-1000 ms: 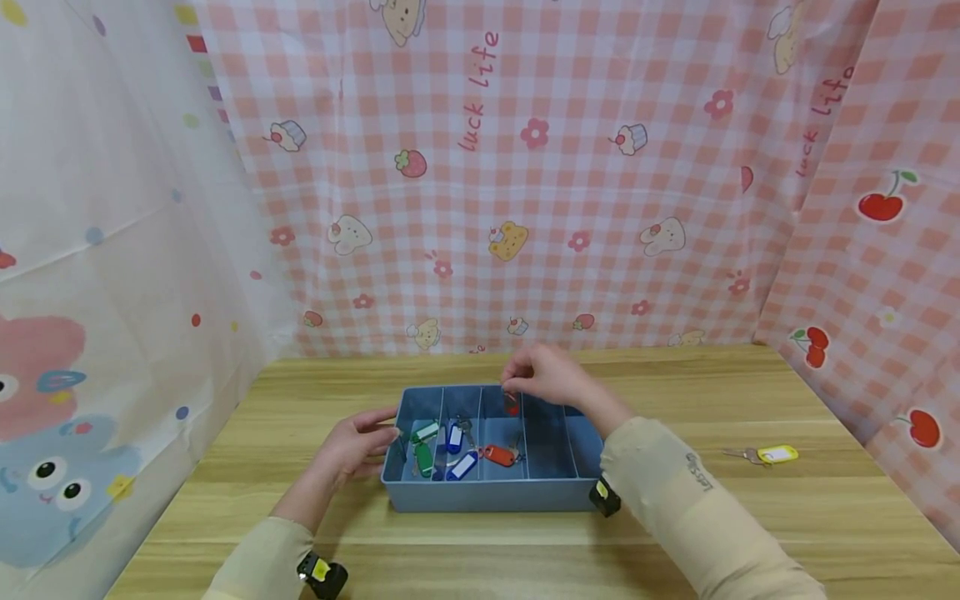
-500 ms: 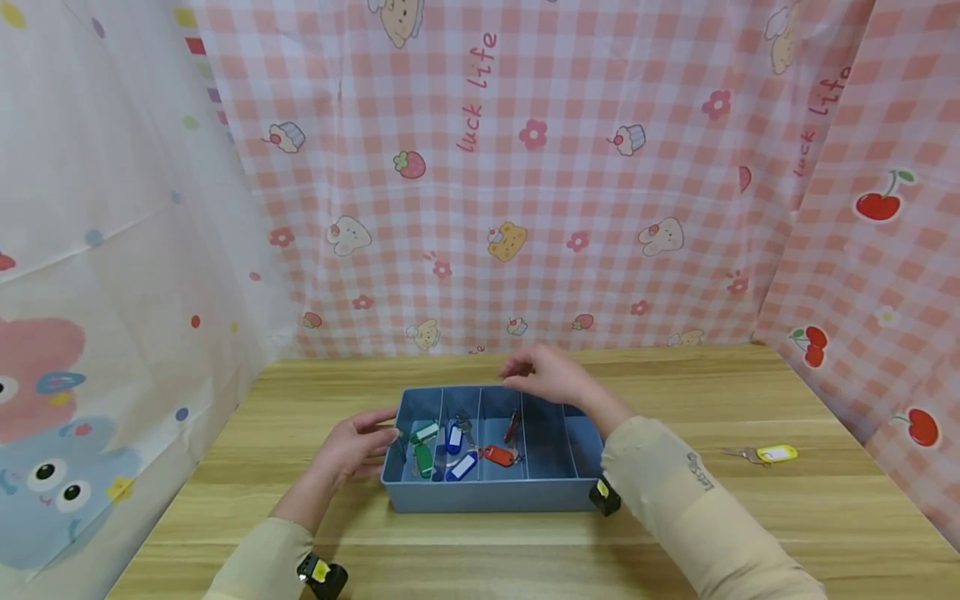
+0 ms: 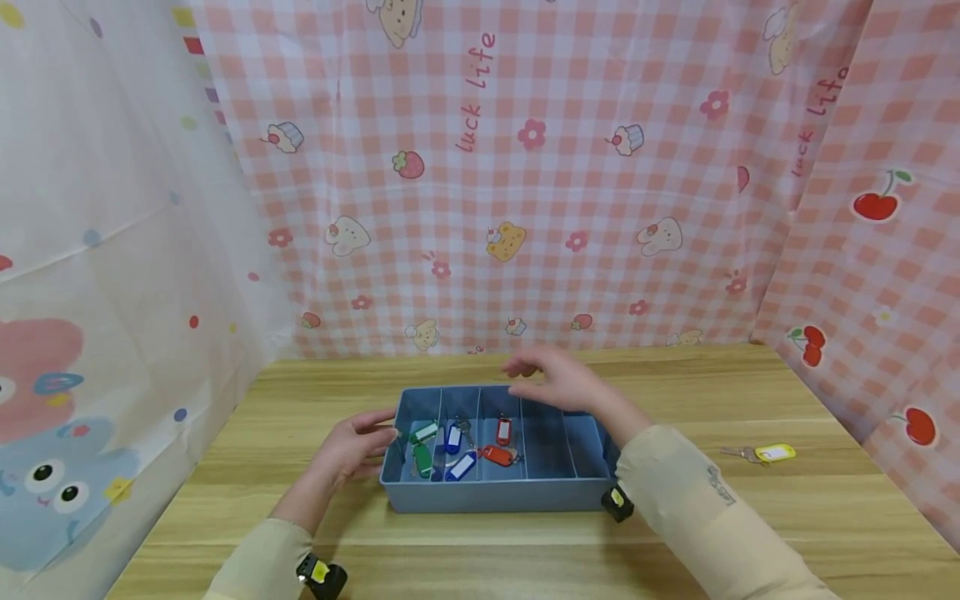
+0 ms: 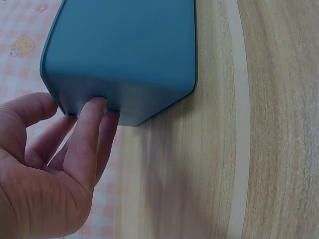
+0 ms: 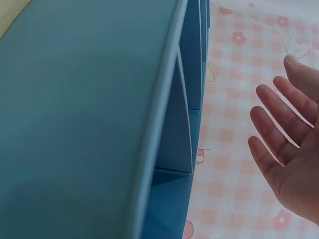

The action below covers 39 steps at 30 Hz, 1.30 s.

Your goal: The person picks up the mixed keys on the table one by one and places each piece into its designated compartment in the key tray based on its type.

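A blue-grey divided box [image 3: 495,497] stands on the table. My left hand [image 3: 352,446] is at its left end; in the left wrist view the fingertips [image 4: 92,107] rest against the outer end wall. My right hand [image 3: 558,382] hovers over the box's back edge, fingers spread and holding nothing. Below it, a red key tag [image 3: 504,431] lies in the middle compartment behind an orange-red key tag [image 3: 498,455]. The compartment to their left holds blue key tags [image 3: 461,467] with keys. Green key tags [image 3: 423,459] lie in the leftmost one.
On the wooden table [image 3: 712,525], right of the box, lies a yellow key tag [image 3: 775,452] with its key. A pink checked cloth [image 3: 600,183] hangs behind the table. Small black devices [image 3: 617,503] sit at both sleeves.
My right hand let go of the red key tag, which dropped into the middle compartment and now lies flat. The hand has since opened and shifted slightly right. My left hand stayed put.
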Tool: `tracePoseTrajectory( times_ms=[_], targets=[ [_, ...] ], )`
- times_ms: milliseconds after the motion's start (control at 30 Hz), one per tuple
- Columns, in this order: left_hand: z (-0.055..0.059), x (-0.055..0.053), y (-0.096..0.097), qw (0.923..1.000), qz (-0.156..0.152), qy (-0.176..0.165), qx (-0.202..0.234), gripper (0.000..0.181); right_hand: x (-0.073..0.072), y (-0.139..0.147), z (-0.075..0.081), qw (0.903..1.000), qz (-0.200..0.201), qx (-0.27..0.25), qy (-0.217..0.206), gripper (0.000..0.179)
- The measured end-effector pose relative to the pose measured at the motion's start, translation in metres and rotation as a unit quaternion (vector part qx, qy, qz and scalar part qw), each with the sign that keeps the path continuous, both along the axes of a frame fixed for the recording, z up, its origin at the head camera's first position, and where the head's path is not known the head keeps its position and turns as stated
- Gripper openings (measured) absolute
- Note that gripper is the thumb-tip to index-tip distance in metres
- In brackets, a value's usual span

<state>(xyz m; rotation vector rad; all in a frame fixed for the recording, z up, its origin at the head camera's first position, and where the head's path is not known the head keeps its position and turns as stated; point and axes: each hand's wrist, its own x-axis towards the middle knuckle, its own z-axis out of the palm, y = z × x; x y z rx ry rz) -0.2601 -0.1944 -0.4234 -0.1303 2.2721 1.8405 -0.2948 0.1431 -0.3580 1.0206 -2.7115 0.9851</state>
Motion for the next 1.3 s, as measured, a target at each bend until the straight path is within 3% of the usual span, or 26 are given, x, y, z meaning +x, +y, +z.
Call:
tracePoseTrajectory(
  times_ms=[567,1300],
  targets=[
    [0.0,0.001,-0.001,1.0,-0.005,0.002,-0.006,0.051,0.016,0.016,0.002,0.999,0.006,0.025,0.037,0.044],
    [-0.002,-0.002,-0.001,0.9999,0.01,-0.003,-0.009,0.047,0.031,0.062,-0.017,0.997,0.013,-0.024,0.073,0.051]
  ],
)
